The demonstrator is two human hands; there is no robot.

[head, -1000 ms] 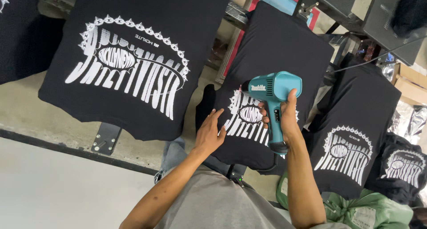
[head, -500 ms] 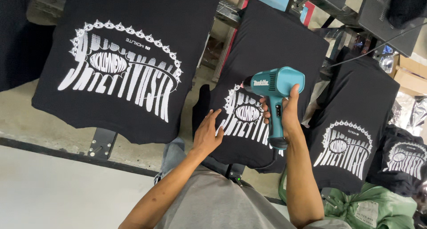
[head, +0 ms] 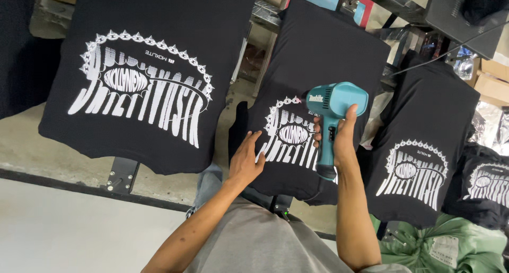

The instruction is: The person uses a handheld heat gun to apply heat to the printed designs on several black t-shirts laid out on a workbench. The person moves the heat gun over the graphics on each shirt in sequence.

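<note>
Hands over the middle shirt (head: 318,55) — left hand (head: 246,159) open, flat beside its print; right hand (head: 339,140) gripping the heat gun (head: 334,106), handle upright, above that print.

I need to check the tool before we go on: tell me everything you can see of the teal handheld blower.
The teal handheld blower looks like moulded plastic: a stubby rounded barrel on top, with a straight grip running down to a darker base. The right hand is wrapped around the grip, thumb up beside the barrel. It is held above the white print of the middle black shirt, barrel pointing left across it. No cord can be made out. The left hand rests on that shirt's edge, apart from the tool.
</note>
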